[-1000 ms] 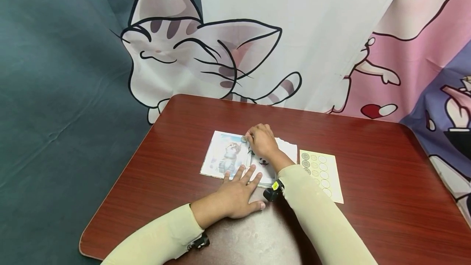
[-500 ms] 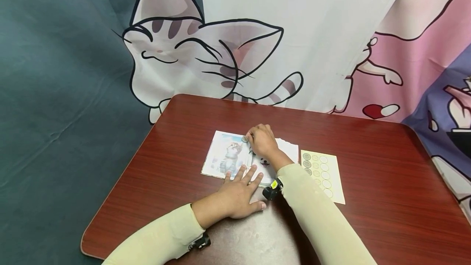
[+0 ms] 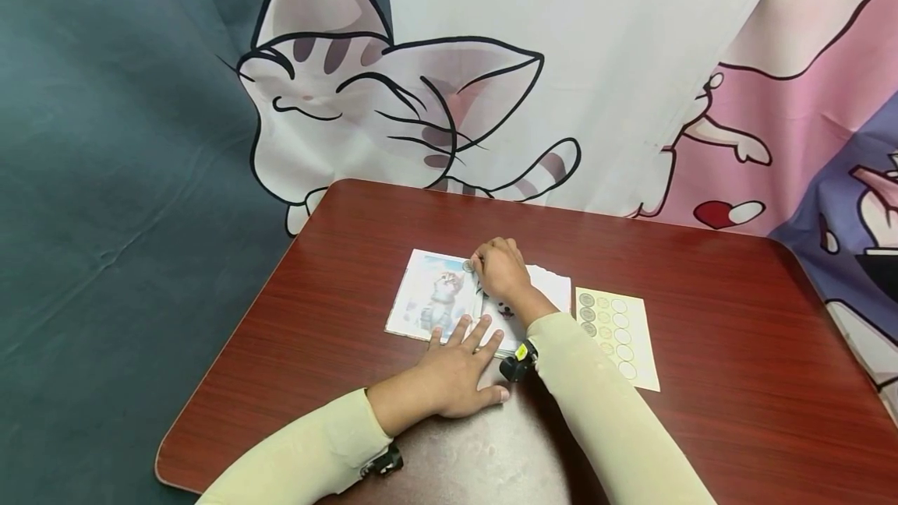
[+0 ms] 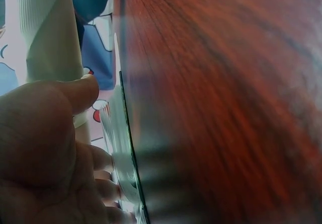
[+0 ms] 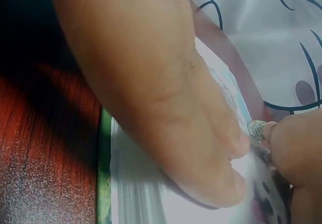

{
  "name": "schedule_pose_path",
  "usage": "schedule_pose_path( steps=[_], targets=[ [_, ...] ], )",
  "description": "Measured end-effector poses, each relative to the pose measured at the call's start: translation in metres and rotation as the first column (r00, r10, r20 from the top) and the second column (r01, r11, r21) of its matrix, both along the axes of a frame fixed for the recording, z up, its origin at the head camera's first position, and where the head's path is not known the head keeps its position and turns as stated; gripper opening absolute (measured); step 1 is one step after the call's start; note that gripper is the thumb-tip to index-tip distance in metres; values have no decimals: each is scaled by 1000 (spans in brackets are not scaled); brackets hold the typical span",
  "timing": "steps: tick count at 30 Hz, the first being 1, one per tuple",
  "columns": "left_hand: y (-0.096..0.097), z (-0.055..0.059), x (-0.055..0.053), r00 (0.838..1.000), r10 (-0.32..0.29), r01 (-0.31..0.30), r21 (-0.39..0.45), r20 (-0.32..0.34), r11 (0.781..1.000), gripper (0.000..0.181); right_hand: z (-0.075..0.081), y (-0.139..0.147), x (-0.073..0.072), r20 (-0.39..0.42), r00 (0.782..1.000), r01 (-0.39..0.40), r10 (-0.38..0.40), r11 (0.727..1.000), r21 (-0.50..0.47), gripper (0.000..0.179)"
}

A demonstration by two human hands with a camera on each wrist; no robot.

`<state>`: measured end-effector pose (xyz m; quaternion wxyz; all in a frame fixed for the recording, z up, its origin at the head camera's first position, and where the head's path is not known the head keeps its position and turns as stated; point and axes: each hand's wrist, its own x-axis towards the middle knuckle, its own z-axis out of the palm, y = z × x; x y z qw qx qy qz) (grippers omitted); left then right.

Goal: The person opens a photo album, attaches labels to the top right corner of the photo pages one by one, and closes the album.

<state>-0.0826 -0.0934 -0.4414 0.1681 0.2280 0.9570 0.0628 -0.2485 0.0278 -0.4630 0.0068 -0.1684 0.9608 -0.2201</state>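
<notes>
An open booklet [image 3: 403, 310] lies on the table, a kitten picture on its left page and a black-and-white animal drawing on the right one. My left hand [image 3: 456, 376] rests with spread fingers on the booklet's near edge, by the middle fold. At the far end of that fold, my right hand [image 3: 501, 271] has a small round sticker [image 3: 468, 265] at its fingertips. In the right wrist view the sticker [image 5: 257, 130] shows a ring of fine print, its edge under a fingertip. Thick page edges and the left hand's fingers [image 5: 221, 183] appear beside it.
To the right of the booklet lies a pale yellow sticker sheet [image 3: 634, 333] with rows of round stickers and outlined circles. The reddish-brown table [image 3: 758, 349] reaches back to a cartoon cat curtain [image 3: 351, 115].
The head view has shifted slightly. Both hands keep their places on the booklet, and the round sticker stays at my right fingertips.
</notes>
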Motion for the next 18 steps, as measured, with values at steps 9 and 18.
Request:
schedule_pose_path(
  steps=[9,18],
  targets=[
    [0,0,0,1000,-2,2,-2,-1,1000,88,-3,-2,-3,-3,1000,19,-18,999,35,24],
    [0,1,0,1000,-4,4,-3,-2,1000,89,-4,-5,-4,-32,999,38,-36,995,88,22]
  ],
)
